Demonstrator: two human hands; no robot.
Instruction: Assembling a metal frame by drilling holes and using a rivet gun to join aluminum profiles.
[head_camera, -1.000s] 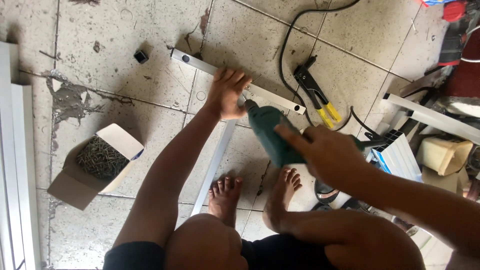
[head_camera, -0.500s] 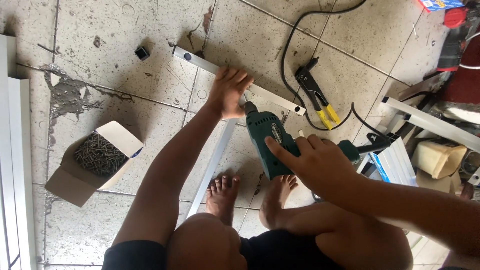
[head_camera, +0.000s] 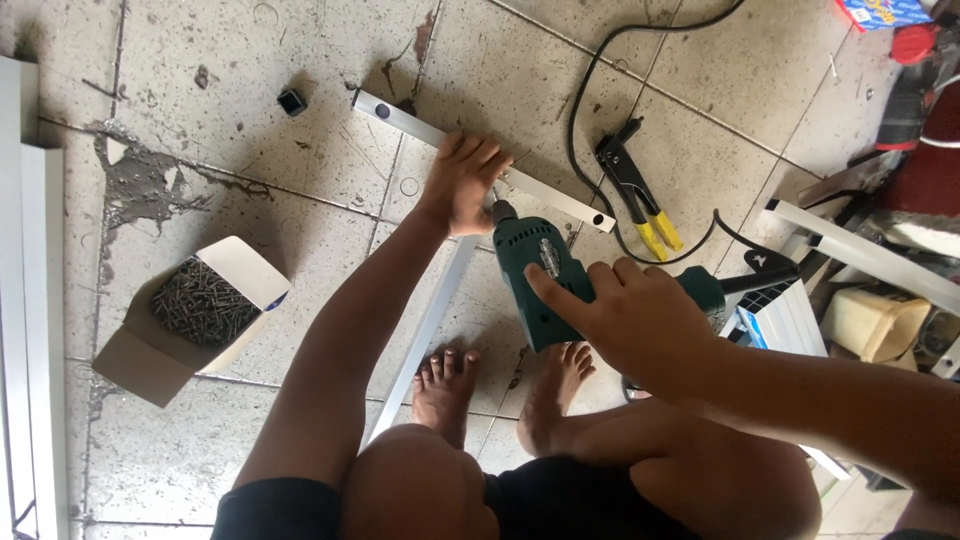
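We crouch barefoot on a cracked tile floor, our left hand pressed flat, fingers together, on a white metal bar where a second white bar meets it. Our right hand is clamped around a green power drill, its nose pointing to 11 o'clock at the joint just beside the left hand. At 9 o'clock from the drill lies an open cardboard box of dark screws. At 2 o'clock, a rivet tool with yellow handles rests beside a black cord.
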